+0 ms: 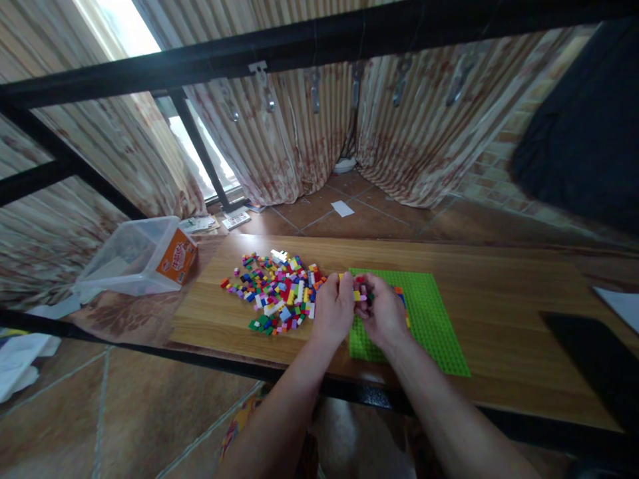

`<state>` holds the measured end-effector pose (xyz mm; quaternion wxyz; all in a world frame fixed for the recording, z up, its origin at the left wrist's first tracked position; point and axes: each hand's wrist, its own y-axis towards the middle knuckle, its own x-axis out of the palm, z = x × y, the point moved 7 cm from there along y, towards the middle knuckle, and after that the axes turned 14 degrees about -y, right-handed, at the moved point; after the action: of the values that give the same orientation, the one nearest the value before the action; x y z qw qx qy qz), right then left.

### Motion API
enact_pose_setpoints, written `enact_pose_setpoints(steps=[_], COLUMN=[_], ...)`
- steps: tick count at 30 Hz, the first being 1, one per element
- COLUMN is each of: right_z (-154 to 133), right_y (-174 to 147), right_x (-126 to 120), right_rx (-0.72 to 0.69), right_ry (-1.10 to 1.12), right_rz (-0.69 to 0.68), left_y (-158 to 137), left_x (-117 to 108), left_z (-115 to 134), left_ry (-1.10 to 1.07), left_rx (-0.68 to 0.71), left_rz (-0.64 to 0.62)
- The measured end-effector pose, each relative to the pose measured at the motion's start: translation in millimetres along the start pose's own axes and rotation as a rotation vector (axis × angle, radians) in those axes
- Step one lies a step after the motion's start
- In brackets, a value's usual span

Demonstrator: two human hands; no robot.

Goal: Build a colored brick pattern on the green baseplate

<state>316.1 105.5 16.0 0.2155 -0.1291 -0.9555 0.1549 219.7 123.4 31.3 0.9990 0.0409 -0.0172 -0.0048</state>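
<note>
Both hands meet above the left edge of a green studded baseplate (424, 313). My left hand (333, 309) is closed, its fingers pressed together; a bit of yellow shows at its fingertips, but what it grips is hidden. My right hand (383, 313) curls around several small toy bricks (360, 297), with yellow, pink and red showing between the two hands. Orange, blue and yellow bricks (401, 293) peek out behind my right hand on the baseplate, partly covered by it. Left of my left hand spreads a loose pile of mixed-colour toy bricks (284, 293).
A wooden table (499, 306) carries the baseplate and bricks. A clear plastic bin (134, 256) with an orange label stands beyond its left end. A black flat object (589, 359) lies at the right. Dark metal bars (299, 43) cross in front of the curtains.
</note>
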Motion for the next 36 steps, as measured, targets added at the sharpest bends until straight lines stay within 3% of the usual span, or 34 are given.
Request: enact_pose_setpoints(steps=[12, 17, 23, 30, 33, 36], right_z=[3.9, 1.9, 4.1, 5.7, 4.6, 2.1], right_y=[-3.1, -7.3, -6.5, -5.4, -3.9, -3.1], right_x=[3.9, 10.2, 11.0, 9.1, 6.4, 4.2], right_rx=[0.007, -0.042, -0.026, -0.007, -0.02, -0.036], right_ry=[-0.081, -0.192, -0.117, -0.058, -0.047, -0.058], right_rz=[-0.019, -0.053, -0.071, -0.087, -0.063, -0.04], left_y=[9.4, 9.9, 9.4, 9.6, 5.0, 0.1], left_x=[-21.7, -19.7, -19.0, -16.5, -6.7, 2.5], left_z=[-7.6, 0.8, -2.7, -8.8, -9.4, -4.9], left_ry=[0.124, 0.176, 0.17, -0.085, -0.262, -0.344], left_rx=[0.005, 0.037, 0.022, -0.103, -0.23, -0.261], left_rz=[0.136, 0.113, 0.103, 0.064, -0.031, -0.14])
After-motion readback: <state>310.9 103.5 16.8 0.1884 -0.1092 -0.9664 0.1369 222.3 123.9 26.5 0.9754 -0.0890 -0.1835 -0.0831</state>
